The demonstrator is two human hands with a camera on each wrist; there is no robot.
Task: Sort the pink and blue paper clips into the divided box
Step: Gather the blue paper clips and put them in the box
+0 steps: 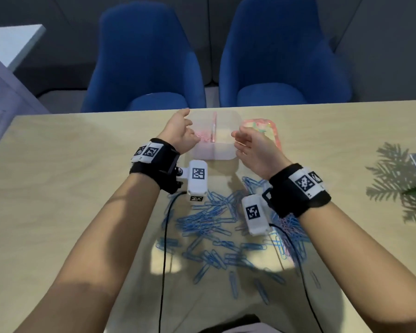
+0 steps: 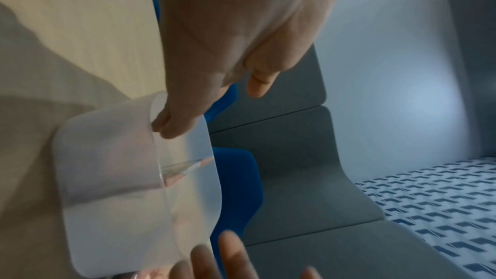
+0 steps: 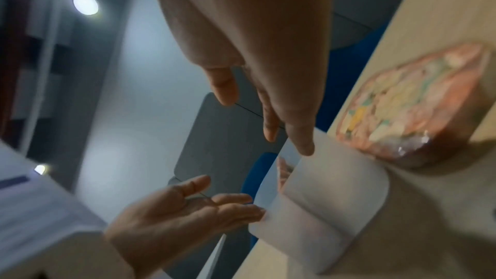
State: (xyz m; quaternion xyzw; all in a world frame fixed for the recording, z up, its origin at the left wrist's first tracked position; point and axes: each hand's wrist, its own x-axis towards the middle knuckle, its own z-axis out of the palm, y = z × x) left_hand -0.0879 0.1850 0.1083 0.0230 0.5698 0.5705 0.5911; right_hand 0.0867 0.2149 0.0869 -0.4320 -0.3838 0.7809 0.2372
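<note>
The blue paper clips (image 1: 216,234) lie in a loose, overlapping heap on the table (image 1: 70,188) just in front of the person, with a few pink paper clips (image 1: 289,233) tangled in at the right side of the heap, under the right forearm. They look like thin coated wire: light, springy, smooth, and prone to hooking into one another, so I'd expect a fingertip pinch on a single loop end to work better than a scoop, and a tug may drag neighbours along. Flat on the wood they could be awkward to lift; sliding one free of the pile first seems sensible. Beyond the heap, near the far edge, stands the divided box (image 1: 214,138), a frosted, thin-walled plastic tub with a clear partition down the middle; something pink shows in its left compartment, blurred. It looks light enough to skid if bumped. The left hand (image 1: 179,133) is at the box's left wall, fingers loosely extended and touching the rim in the wrist view, holding nothing. The right hand (image 1: 252,146) hovers at the right wall, fingers relaxed and spread, also empty. Just right of the box lies a pink-rimmed lid (image 1: 273,131). Two blue chairs (image 1: 144,68) stand behind the table.
</note>
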